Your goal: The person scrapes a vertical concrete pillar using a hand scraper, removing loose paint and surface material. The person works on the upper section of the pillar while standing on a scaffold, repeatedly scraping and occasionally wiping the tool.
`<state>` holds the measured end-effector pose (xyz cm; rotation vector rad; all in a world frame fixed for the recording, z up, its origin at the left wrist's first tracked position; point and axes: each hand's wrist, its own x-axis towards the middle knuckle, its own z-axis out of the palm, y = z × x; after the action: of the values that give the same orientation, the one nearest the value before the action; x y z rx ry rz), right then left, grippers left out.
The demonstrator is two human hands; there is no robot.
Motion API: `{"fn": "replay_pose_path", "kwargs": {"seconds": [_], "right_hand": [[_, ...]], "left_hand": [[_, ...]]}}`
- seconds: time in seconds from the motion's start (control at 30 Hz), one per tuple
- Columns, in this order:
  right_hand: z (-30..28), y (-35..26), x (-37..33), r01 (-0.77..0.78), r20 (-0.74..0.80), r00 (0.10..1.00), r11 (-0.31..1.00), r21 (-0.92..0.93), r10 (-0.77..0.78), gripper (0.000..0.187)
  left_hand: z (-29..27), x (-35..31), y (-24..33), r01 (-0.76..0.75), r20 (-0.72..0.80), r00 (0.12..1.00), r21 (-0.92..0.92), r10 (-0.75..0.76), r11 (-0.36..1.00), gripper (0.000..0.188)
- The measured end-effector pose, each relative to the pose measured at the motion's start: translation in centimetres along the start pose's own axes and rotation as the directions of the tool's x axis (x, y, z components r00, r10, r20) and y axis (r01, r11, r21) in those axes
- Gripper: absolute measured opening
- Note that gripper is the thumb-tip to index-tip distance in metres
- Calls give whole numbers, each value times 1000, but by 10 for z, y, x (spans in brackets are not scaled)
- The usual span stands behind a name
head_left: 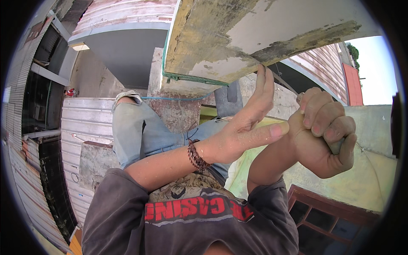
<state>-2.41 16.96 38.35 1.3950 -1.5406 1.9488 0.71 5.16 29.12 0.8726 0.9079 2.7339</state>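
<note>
My left hand (pixel 242 136), dusty and with a brown braided bracelet (pixel 196 156) at the wrist, is held out with straight fingers. Its fingertips reach the lower edge of a concrete slab (pixel 204 46) with peeling white and yellowish paint, and seem to touch it. To its right, my right hand (pixel 325 131) is raised with the fingers curled tightly into the palm. A small greyish bit shows between those fingers, too hidden to name. The left thumb overlaps the right wrist in this view. A green cord (pixel 195 80) runs along the slab's near corner.
My jeans-clad leg (pixel 146 131) is bent below the slab. Corrugated metal roofing (pixel 85 123) lies far below on the left. A blue cord (pixel 178 99) stretches under the slab. At lower right are a pale green wall (pixel 348 182) and a brown window frame (pixel 327 208).
</note>
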Motion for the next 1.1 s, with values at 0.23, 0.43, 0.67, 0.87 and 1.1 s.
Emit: {"fn": "replay_pose_path", "kwargs": {"seconds": [0.23,0.43,0.67,0.87,1.1], "right_hand": [[-2,32,-36,-231,-266,949,949,-216,171,33],[4,43,-119,-361,-579,752,932,38,315,23],[13,28,-142,-106,-672,577,859,501,464,29],[32,34,-208,-766,-316,462,552,328,829,40],[83,51,-229,-773,-29,367,322,547,930,36]], "left_hand": [[-20,-16,-20,325,-332,884,-73,-330,943,73],[-33,-54,-42,685,-513,377,-406,-771,605,40],[-28,-47,-40,295,-458,707,-501,-538,814,38],[-56,-61,-17,446,-650,715,142,-256,883,23],[-59,-72,-26,625,-603,692,226,-397,747,25]]}}
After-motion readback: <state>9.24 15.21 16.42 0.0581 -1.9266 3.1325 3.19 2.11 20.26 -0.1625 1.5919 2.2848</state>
